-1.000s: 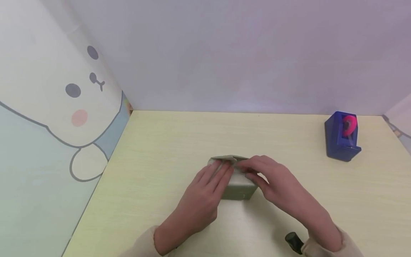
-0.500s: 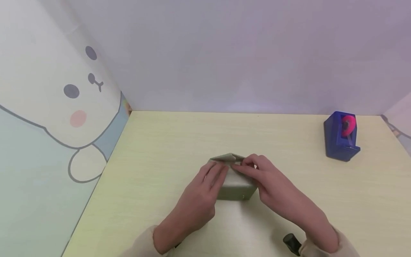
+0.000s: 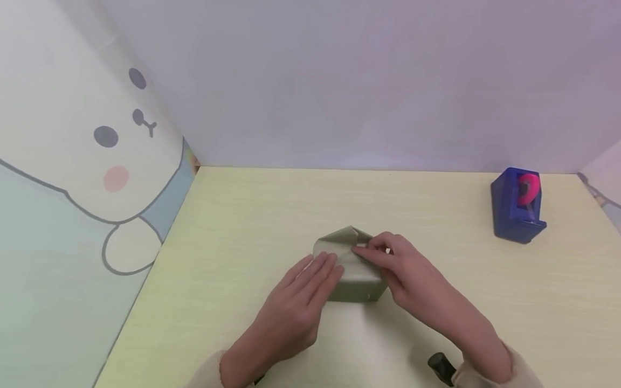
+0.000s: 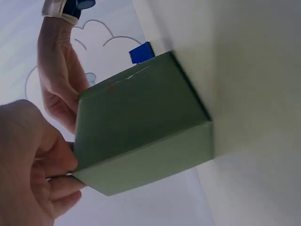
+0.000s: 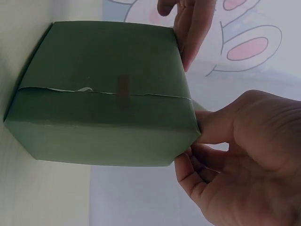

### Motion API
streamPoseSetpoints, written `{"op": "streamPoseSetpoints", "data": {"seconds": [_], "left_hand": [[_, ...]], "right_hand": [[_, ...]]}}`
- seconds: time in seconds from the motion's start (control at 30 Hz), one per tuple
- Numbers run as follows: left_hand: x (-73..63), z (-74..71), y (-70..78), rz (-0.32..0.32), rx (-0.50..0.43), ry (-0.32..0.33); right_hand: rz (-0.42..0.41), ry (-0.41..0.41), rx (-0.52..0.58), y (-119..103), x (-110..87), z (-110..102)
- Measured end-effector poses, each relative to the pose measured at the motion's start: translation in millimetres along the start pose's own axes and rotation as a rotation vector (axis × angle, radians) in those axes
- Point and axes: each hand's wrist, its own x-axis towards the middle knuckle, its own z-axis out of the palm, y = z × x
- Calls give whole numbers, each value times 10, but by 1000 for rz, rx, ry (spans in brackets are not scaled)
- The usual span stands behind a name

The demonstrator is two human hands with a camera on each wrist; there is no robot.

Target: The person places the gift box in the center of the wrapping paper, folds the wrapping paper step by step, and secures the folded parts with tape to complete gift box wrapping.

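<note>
A box wrapped in green paper (image 3: 356,290) stands on the table, its open end facing up with a folded paper flap (image 3: 342,236) raised at the back. Its side shows a paper seam with a small reddish strip of tape (image 5: 123,92). My left hand (image 3: 296,304) lies with nearly straight fingers on the top's left part; in the left wrist view its thumb touches the upper edge. My right hand (image 3: 412,269) pinches the folded paper at the top's right edge, thumb on the near side and fingertips on top. The paper under the fingers is partly hidden.
A blue tape dispenser (image 3: 516,207) with a pink roll core stands at the back right of the pale wooden table (image 3: 252,205). A black cylindrical piece (image 3: 441,368) shows beside the right sleeve. Behind rises a plain wall (image 3: 364,86), with a cartoon-printed panel (image 3: 58,248) at left.
My left hand has drawn back down and left from the flap, which now stands up higher. The right hand's fingers have shifted slightly left and now pinch the paper edge.
</note>
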Motion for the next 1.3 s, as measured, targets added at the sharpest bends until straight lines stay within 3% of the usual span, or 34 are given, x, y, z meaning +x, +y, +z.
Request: {"op": "streamPoseSetpoints", "data": {"seconds": [0.13,0.2,0.27,0.33,0.4,0.47,0.53,0.7,0.87,1.07,1.2,1.3], "left_hand": [[-81,-14,-29,82,-158,42],[-94,-40,-72,152,-243,129],[-86,-64,-123,198,-295,258],[-66,-80,-174,170,-300,374],[-53,-75,-222,81,-298,423],[-59,-67,-271,-8,-298,390],[-75,-59,-326,-47,-304,304],[-85,5,-477,-22,-357,168],[-70,52,-546,6,-404,179],[-57,26,-549,116,-256,191],[-61,30,-510,156,-218,150],[-67,53,-476,127,-256,94]], "right_hand": [[-20,25,-9,-12,-18,-9],[-30,31,-7,-17,-23,-10],[-40,36,-2,-17,-21,-7],[-46,32,0,-12,-15,-11],[-45,25,4,-7,-11,-21],[-41,17,7,-5,-9,-29],[-34,7,9,-5,-9,-37],[-27,-6,12,-4,-5,-44],[-23,-13,29,-5,-1,-36],[-39,3,35,8,1,-31],[-49,17,35,33,0,-17],[-58,27,32,53,-5,-6]]}}
